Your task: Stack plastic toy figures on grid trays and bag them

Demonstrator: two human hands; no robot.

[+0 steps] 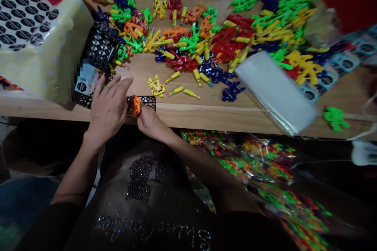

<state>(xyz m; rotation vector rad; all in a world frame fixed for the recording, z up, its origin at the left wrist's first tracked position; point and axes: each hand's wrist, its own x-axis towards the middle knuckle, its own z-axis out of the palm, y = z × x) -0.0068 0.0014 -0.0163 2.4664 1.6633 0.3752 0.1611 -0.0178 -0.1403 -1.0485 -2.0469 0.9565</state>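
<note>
My right hand [150, 122] pinches a small orange plastic toy piece [134, 106] at the near edge of the wooden table [188, 111]. Behind that piece lies a black plastic lattice frame [141, 101]. My left hand [107, 109] rests beside it, fingers spread over the frame's far end, holding nothing I can make out. Just past those fingers sit a small printed card packet [87, 78] and a stacked black lattice part [101, 45].
Heaps of red, green, yellow, blue and orange plastic figures [200, 35] cover the table. A flat clear plastic bag [275, 92] lies at right, a patterned white sack [38, 43] at left. Filled clear bags of pieces [253, 168] sit below the table edge at right.
</note>
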